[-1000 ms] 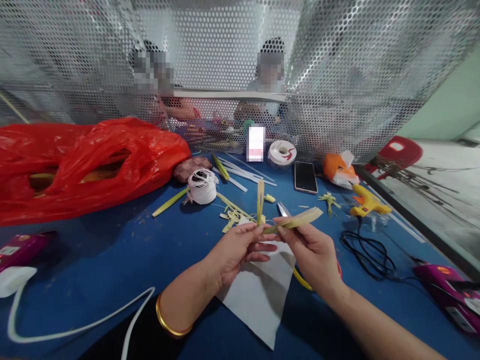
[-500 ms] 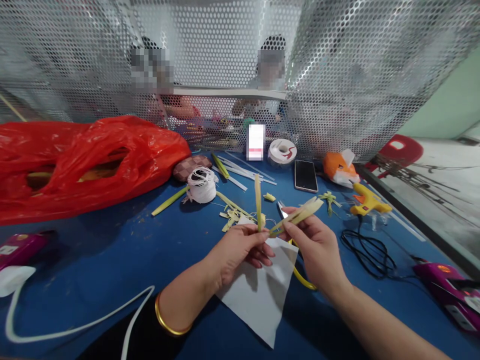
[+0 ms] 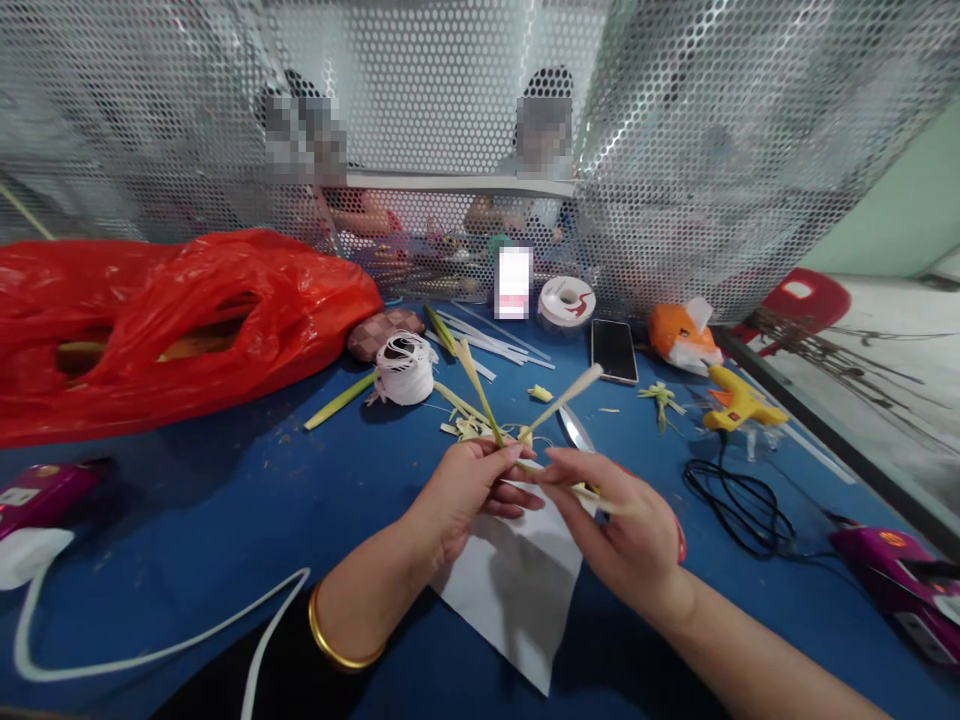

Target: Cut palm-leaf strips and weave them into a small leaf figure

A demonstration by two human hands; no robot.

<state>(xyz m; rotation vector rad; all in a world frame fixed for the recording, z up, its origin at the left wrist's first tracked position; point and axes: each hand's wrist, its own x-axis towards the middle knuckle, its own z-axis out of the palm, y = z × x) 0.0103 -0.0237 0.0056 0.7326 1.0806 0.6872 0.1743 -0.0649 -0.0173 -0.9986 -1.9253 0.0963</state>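
Observation:
Pale yellow-green leaf strips [image 3: 559, 404] fan out from between my two hands, above a white sheet of paper [image 3: 517, 600]. My left hand [image 3: 480, 490] pinches their joined base between thumb and forefinger, its other fingers curled below. One strip rises to the upper left and another to the upper right. A third strip runs to the right, into the closed fingers of my right hand [image 3: 622, 510]. Partly under that hand lie scissors [image 3: 575, 430], one blade showing and the handles mostly covered. Leaf scraps [image 3: 472, 428] lie just beyond my left hand.
A red plastic bag [image 3: 300, 290] fills the back left. Farther back stand a white twine bundle [image 3: 405, 370], a ribbon roll [image 3: 568, 300] and a phone [image 3: 613, 350]. At right are a yellow glue gun [image 3: 742, 400], its black cable [image 3: 739, 510] and a purple power strip [image 3: 892, 560]. Perforated metal panels [image 3: 450, 90] close off the back.
The strips have spread apart: one now leans left and one points up right. My right hand has turned and drawn another strip down to the right, uncovering more of the scissor blade.

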